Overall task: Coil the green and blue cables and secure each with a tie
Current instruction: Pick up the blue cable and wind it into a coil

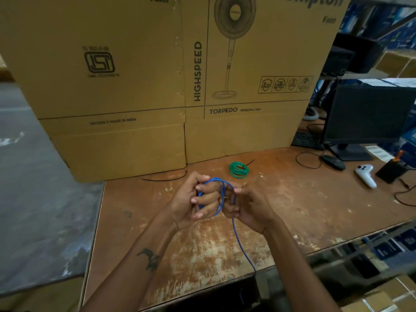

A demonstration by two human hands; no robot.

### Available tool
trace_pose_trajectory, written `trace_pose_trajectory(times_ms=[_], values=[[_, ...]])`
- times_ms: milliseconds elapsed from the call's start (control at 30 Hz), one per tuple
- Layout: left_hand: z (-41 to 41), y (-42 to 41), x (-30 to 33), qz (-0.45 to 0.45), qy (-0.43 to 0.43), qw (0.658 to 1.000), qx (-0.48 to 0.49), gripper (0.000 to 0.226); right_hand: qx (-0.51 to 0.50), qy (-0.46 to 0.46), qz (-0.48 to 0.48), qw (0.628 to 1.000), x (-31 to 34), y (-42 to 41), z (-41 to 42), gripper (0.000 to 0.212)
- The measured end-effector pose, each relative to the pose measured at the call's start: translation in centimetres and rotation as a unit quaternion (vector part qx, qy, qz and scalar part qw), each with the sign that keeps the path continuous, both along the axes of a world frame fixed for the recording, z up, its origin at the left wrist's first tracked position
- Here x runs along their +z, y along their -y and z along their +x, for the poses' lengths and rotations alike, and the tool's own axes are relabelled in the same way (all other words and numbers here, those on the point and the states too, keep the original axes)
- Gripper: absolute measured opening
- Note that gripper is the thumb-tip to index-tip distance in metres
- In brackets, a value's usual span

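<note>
The green cable (239, 170) lies coiled on the worn wooden table (304, 210), with a black tie (247, 163) around it whose tail sticks out to the right. Both hands are raised together over the middle of the table. My left hand (191, 203) grips several loops of the blue cable (221, 192) in its curled fingers. My right hand (245, 207) pinches the same cable beside the loops. The loose blue end runs down past my right wrist and off the table's front edge. A second black tie (165, 178) lies flat on the table behind my left hand.
Large cardboard fan boxes (157, 86) stand along the back of the table. To the right are a monitor (367, 113), a keyboard (307, 139), a black mouse (333, 161), a white controller (365, 175) and black wires.
</note>
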State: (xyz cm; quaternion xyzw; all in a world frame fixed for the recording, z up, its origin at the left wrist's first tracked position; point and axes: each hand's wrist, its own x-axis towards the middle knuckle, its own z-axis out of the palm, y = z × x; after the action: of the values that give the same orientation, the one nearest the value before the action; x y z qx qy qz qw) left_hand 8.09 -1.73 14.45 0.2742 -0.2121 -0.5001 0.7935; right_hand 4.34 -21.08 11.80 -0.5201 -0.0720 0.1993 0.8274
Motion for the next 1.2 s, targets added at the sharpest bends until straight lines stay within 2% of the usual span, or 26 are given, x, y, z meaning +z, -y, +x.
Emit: trace_pose_trajectory(times_ms=[67, 167, 233, 300, 400, 567, 700, 800, 867, 900, 1000, 1067, 1200], values=[[0.1, 0.2, -0.1, 0.084, 0.040, 0.993, 0.078, 0.037, -0.046, 0.039, -0.069, 0.996, -0.4, -0.9, -0.5, 0.033], [-0.5, 1.5, -0.1, 0.198, 0.086, 0.953, 0.213, 0.046, -0.133, 0.044, -0.163, 0.977, -0.9, -2.0, -0.2, 0.048], [-1.0, 2.1, -0.4, 0.243, 0.118, 0.918, 0.292, 0.052, -0.151, 0.015, -0.157, 0.976, -1.1, -2.0, 0.3, 0.047], [-1.3, 2.4, -0.6, 0.269, 0.149, 0.886, 0.347, 0.052, -0.129, -0.011, -0.146, 0.981, -0.8, -1.6, 0.7, 0.037], [-1.4, 2.2, -1.2, 0.268, 0.115, 0.866, 0.405, 0.046, -0.110, -0.030, -0.138, 0.984, -0.4, -2.0, 0.5, 0.039], [-2.0, 1.7, -1.5, 0.233, 0.106, 0.893, 0.370, 0.034, -0.245, 0.024, -0.181, 0.952, 0.4, -3.4, 0.8, 0.049], [-2.8, 1.0, -1.4, 0.202, 0.093, 0.911, 0.349, 0.033, -0.233, 0.030, -0.174, 0.956, 0.7, -4.0, 1.0, 0.052], [-3.0, 0.0, -1.5, 0.152, 0.022, 0.942, 0.300, 0.026, -0.226, 0.038, -0.167, 0.959, -0.5, -4.0, 1.5, 0.070], [-3.1, -0.4, -1.7, 0.137, -0.002, 0.947, 0.291, 0.022, -0.218, 0.057, -0.193, 0.955, -0.6, -4.1, 1.5, 0.084], [-3.0, -0.3, -1.8, 0.137, -0.001, 0.944, 0.299, 0.022, -0.215, 0.063, -0.201, 0.954, -0.7, -4.1, 1.4, 0.083], [-2.8, 0.3, -1.6, 0.133, 0.021, 0.930, 0.341, 0.022, -0.231, 0.048, -0.230, 0.944, -0.4, -4.7, 0.9, 0.063], [-2.3, 0.6, -1.2, 0.114, 0.005, 0.927, 0.358, 0.020, -0.226, 0.045, -0.234, 0.944, -0.5, -5.2, 0.5, 0.060], [-0.7, 0.4, 1.2, 0.067, -0.044, 0.912, 0.402, 0.022, -0.237, 0.089, -0.263, 0.931, -2.8, -5.4, -1.3, 0.038]])
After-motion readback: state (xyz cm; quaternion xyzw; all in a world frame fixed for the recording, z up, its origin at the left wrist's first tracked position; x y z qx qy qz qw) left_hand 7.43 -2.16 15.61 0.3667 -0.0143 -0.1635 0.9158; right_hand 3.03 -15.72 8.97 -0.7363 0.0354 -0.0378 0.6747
